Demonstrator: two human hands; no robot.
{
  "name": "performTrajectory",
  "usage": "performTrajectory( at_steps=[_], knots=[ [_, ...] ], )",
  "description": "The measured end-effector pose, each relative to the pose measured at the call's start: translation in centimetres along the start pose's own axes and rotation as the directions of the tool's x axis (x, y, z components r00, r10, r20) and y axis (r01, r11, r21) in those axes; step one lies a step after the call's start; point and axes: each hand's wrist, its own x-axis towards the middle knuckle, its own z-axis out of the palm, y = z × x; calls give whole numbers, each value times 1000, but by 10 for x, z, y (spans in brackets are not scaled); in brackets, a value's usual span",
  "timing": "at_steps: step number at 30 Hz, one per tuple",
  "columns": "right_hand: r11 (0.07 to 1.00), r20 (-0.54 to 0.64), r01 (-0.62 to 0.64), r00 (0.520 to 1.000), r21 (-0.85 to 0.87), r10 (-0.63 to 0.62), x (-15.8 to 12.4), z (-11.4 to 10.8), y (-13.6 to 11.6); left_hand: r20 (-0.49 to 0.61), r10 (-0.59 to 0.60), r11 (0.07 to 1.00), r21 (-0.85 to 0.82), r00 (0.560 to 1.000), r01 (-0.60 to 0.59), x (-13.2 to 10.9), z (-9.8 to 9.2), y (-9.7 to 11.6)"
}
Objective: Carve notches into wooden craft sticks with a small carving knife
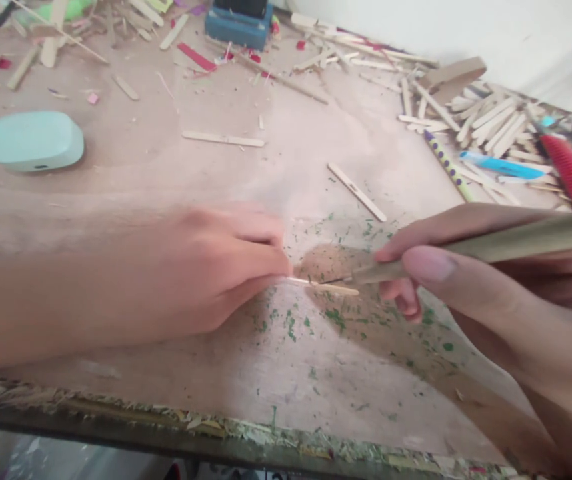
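Observation:
My left hand [231, 267] is closed, its fingertips pinching one end of a wooden craft stick [343, 289] against the tabletop. The stick's free end points right. My right hand [446, 280] wraps round a long wooden-handled tool [516, 237] with a thin, dark tip. That tip meets the stick near its middle; whether it is a blade or a point I cannot tell. Green flecks [336, 319] lie scattered around the stick. Just beyond the hands rests another craft stick [357, 192] with a dark mark on it.
A mint-green case [35, 141] sits at the left. Farther back are a single stick [223, 139], a blue block-shaped object [239, 25] and scraps. At the right lie a pile of craft sticks [496, 120], a blue pen-like object [502, 165] and a red-handled tool [571, 170]. Shavings line the front edge [206, 427].

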Motion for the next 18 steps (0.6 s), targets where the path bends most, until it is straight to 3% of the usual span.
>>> performTrajectory(
  at_steps=[7, 13, 18],
  knots=[
    [990, -91, -76, 992, 122, 87, -3, 8, 3, -66, 2, 996, 84, 998, 4, 7, -1, -3],
    [984, -29, 16, 1000, 175, -11, 1, 10, 17, -53, 16, 997, 77, 998, -12, 7, -1, -5],
    [971, -25, 12, 1000, 239, -6, -1, 15, 19, -56, 27, 996, 82, 998, -22, 6, -1, -4]
  ],
)
